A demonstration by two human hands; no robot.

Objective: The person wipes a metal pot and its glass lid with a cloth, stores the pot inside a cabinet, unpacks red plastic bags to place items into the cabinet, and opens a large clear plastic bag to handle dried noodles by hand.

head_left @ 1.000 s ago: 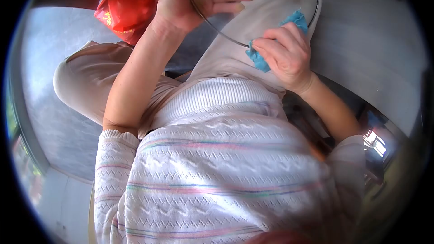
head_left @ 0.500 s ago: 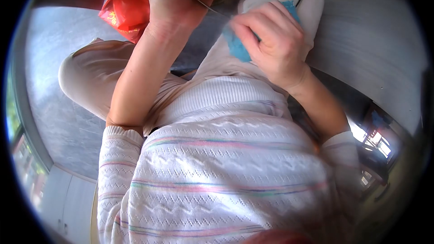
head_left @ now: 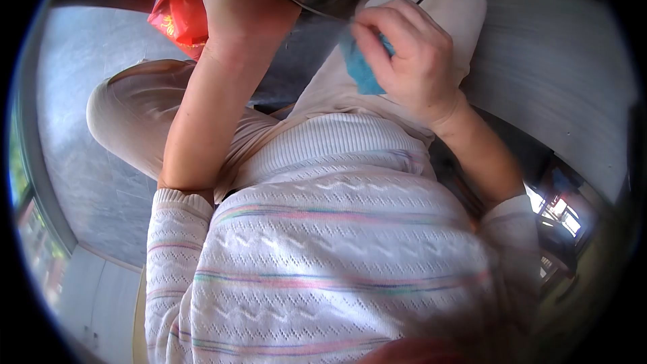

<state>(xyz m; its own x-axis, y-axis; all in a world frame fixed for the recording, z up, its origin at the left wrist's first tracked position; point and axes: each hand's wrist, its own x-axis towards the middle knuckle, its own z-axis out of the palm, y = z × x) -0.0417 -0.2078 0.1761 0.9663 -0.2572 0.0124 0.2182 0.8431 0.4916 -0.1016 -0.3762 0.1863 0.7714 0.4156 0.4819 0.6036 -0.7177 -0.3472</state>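
Observation:
At the top left, my left hand (head_left: pixel 253 7) is raised palm up, with blurred fingers reaching right along the frame's upper edge. A thin dark cable (head_left: pixel 306 8) crosses beside its palm and runs to my right hand (head_left: pixel 408 54). The fingers of that hand are curled round a blue cloth (head_left: pixel 360 67), which hangs out below and to the left of them. Past the knuckles the dark line shows again, curving up to the top edge. What lies between the right fingertips is hidden.
A red shiny bag (head_left: pixel 182 20) lies at the upper left, behind my left forearm. My legs in beige trousers (head_left: pixel 138 111) are bent below the hands. A grey surface (head_left: pixel 559 61) spreads at the right, and a dark glossy object (head_left: pixel 556 212) reflects windows.
My left hand has moved slightly up and left, its fingers now darker and more blurred. My right hand has turned a little, and the cable's far curve has shifted left.

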